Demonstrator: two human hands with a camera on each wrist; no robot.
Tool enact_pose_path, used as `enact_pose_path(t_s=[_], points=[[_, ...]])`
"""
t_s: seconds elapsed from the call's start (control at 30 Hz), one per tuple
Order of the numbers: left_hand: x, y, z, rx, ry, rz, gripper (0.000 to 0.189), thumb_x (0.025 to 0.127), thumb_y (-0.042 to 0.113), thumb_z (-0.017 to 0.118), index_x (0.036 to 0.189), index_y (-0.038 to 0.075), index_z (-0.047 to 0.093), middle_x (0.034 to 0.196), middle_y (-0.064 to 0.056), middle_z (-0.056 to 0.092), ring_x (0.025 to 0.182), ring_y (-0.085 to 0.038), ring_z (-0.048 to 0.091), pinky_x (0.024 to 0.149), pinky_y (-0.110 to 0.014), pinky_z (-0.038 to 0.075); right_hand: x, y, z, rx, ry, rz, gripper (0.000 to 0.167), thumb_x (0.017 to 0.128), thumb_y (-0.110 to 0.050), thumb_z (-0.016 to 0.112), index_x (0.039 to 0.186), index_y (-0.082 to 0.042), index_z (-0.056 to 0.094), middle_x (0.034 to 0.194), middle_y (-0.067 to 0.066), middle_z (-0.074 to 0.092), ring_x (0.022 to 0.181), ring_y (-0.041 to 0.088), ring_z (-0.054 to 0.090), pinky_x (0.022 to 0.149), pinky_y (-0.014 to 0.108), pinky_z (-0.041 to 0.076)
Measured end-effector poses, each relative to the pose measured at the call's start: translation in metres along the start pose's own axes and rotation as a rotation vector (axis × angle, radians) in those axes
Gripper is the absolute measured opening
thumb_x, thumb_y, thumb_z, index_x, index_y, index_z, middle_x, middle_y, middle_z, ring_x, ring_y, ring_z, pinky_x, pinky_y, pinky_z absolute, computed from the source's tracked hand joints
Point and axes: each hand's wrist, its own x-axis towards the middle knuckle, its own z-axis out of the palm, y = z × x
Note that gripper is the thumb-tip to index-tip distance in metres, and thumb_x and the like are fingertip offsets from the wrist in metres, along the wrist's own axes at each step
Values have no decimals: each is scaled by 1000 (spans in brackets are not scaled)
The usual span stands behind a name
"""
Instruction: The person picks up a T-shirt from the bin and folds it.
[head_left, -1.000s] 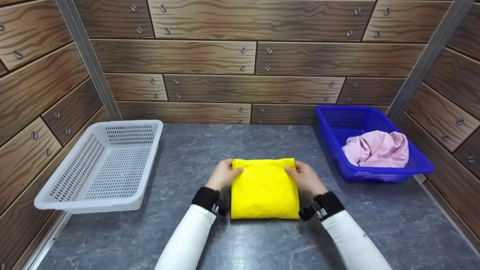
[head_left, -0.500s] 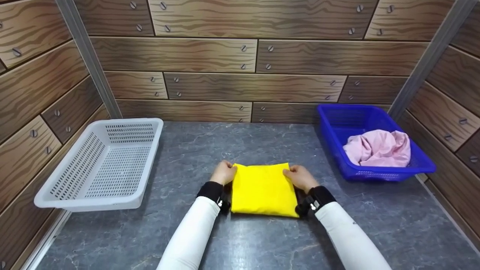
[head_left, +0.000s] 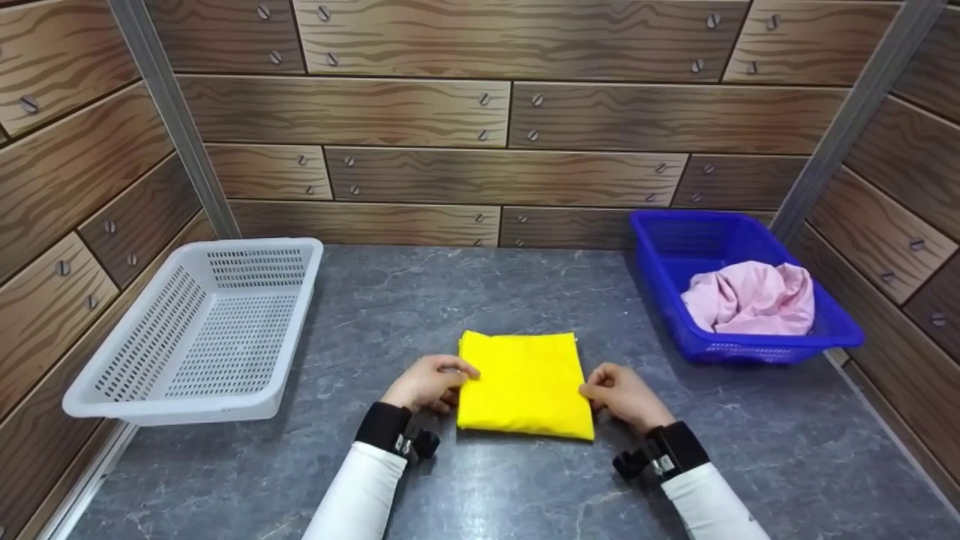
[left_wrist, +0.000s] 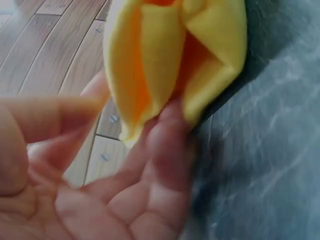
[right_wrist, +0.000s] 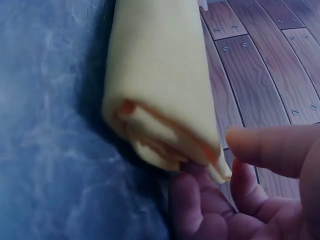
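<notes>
A folded yellow cloth (head_left: 525, 384) lies as a flat, roughly square bundle on the grey marbled table. At its left edge is my left hand (head_left: 426, 384), with a fingertip over the border. In the left wrist view the thumb and fingers stand apart, and some fingers touch the open layers of the cloth (left_wrist: 162, 55). My right hand (head_left: 628, 396) is at the right edge, loosely bent. The right wrist view shows fingers under the rolled end of the cloth (right_wrist: 160, 60), with the thumb apart from them. Neither hand pinches the fabric.
A white perforated basket (head_left: 279, 405) stands on the left with nothing visible inside. At the back right is a blue basket (head_left: 679, 326) holding a crumpled pink cloth (head_left: 754, 298). Wood-patterned walls (head_left: 420, 176) border the table (head_left: 450, 285) at the back and sides.
Both hands have let go of the cloth's far corners and come nearer to me along its sides. The bundle now lies flatter and slightly smaller.
</notes>
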Motion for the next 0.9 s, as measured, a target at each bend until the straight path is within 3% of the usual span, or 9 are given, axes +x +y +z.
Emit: enact_pose_path(t_s=[0.07,0.17,0.33,0.43,0.53,0.6,0.67,0.77,0.9], points=[[17,-16,-2,39,-59,-9,16,111,20,79,122,22,90,118,-7,81,85,-22,78,67,-34,64,13,21,1,-18,8,-29,17,106,-18,82,100,-12,68,89,1,72,79,15,69,68,28,52],[17,-20,0,157,-69,29,15,108,13,81,116,22,90,106,-6,82,77,-20,76,64,-32,63,29,43,4,-57,26,-57,18,106,-18,84,99,-13,68,89,1,71,81,18,68,70,29,53],[11,-15,10,297,-11,51,21,102,2,77,106,19,89,77,-1,72,62,-15,63,57,-28,53,34,49,7,-127,39,-110,20,105,-14,84,96,-12,67,86,1,65,80,19,63,72,29,51],[0,-2,22,458,84,88,21,101,2,75,105,18,89,85,-1,77,68,-16,64,62,-30,54,33,47,7,-172,49,-105,19,107,-19,85,102,-12,67,93,3,68,86,20,63,77,30,51],[-8,5,43,700,253,161,20,102,9,74,110,18,89,104,-6,84,86,-24,74,76,-39,63,30,42,9,-231,92,-108,23,111,-28,82,118,-9,69,112,11,75,100,24,70,87,35,57],[-7,4,61,840,351,243,20,103,15,73,115,15,89,116,-11,85,101,-32,77,86,-48,66,20,32,16,-268,133,-189,32,113,-29,79,132,-5,69,130,18,77,116,31,75,100,43,63],[-7,0,79,936,378,354,21,104,18,73,118,13,87,119,-12,84,110,-36,78,92,-53,67,12,27,30,-321,167,-324,41,113,-25,78,146,0,69,145,23,76,130,38,76,112,53,64],[-22,4,106,1057,290,453,30,105,17,72,131,9,84,139,-13,81,129,-37,77,103,-55,68,-9,17,59,-432,111,-557,57,110,-14,77,161,6,62,163,29,68,151,49,67,128,66,54],[-38,9,126,1217,160,389,38,106,22,75,141,12,83,159,-7,77,143,-28,76,108,-53,67,-41,-5,82,-574,-93,-624,67,108,-14,75,167,12,55,172,39,55,159,62,55,132,73,46]])
